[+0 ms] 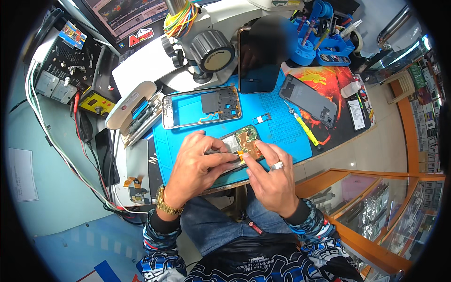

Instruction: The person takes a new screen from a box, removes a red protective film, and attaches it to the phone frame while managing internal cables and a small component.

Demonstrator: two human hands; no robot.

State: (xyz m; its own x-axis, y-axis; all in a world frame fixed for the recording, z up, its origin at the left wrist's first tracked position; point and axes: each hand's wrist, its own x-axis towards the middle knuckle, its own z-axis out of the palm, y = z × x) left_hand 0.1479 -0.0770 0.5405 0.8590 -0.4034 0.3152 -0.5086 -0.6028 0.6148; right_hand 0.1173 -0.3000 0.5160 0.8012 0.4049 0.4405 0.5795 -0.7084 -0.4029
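Observation:
An opened phone point(250, 144) lies on the blue mat at the mat's front edge, its green and copper-coloured circuit board and silvery battery exposed. My left hand point(199, 160) is closed in a pinch over the battery side; a slim dark piece shows between its fingers, too covered to name. My right hand point(272, 178), with a ring on one finger, grips the phone at its right and near edges, the thumb by a small orange flex cable point(241, 154). Just behind lies an empty phone frame point(221, 104), with a small SIM tray-like part point(261, 118) to its right.
Behind the mat point(296, 155) stand a microscope point(211, 51) and an upright dark phone point(257, 70). A grey phone back point(307, 100) and a yellow screwdriver point(306, 129) lie to the right, near a blue tool holder point(305, 50). A tool case point(136, 113) and a power supply point(66, 66) are left.

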